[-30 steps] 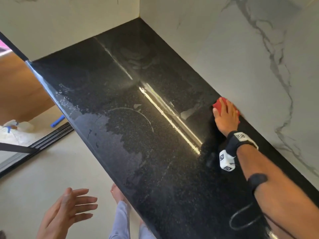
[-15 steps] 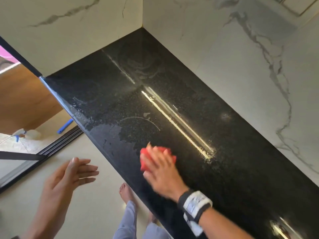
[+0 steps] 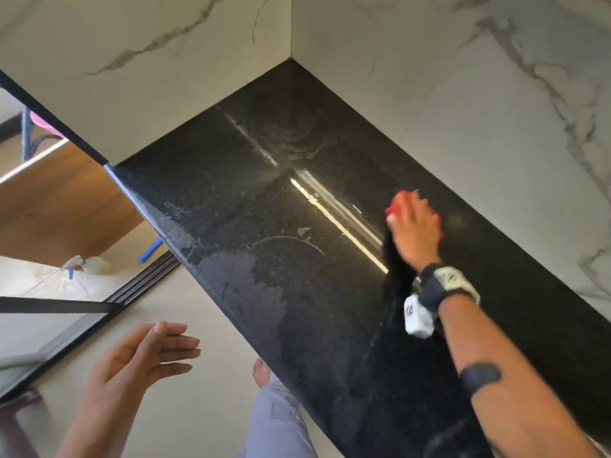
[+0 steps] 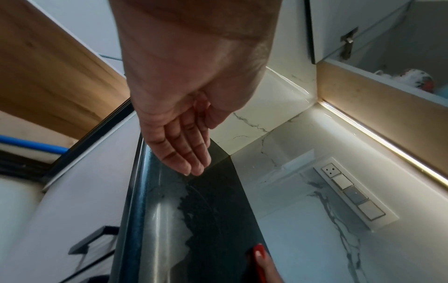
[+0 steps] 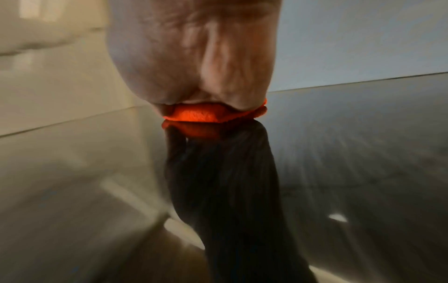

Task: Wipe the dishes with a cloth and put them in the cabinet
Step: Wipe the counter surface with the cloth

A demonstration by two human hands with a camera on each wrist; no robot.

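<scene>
My right hand [image 3: 411, 216] lies flat on a red cloth [image 3: 397, 200] and presses it onto the black stone countertop [image 3: 264, 219], near the back wall. The right wrist view shows the cloth [image 5: 201, 115] squeezed under the palm, blurred by motion. My left hand [image 3: 158, 347] hovers open and empty in front of the counter's front edge, fingers straight [image 4: 186, 151]. In the left wrist view the cloth's red edge [image 4: 258, 251] peeks in at the bottom. An open upper cabinet [image 4: 378, 49] holds a patterned white dish [image 4: 412, 78]. No dish stands on the counter.
Marble walls [image 3: 463, 110] close the counter at the back and far end. A wet patch [image 3: 238, 285] lies near the front edge. A switch panel [image 4: 351, 193] sits on the wall. Below are a drawer handle [image 4: 89, 241], a spray bottle [image 3: 86, 264] and my feet.
My right hand swept the red cloth from the back wall to the front edge, then back toward the wall. The left hand stayed open in front of the counter.
</scene>
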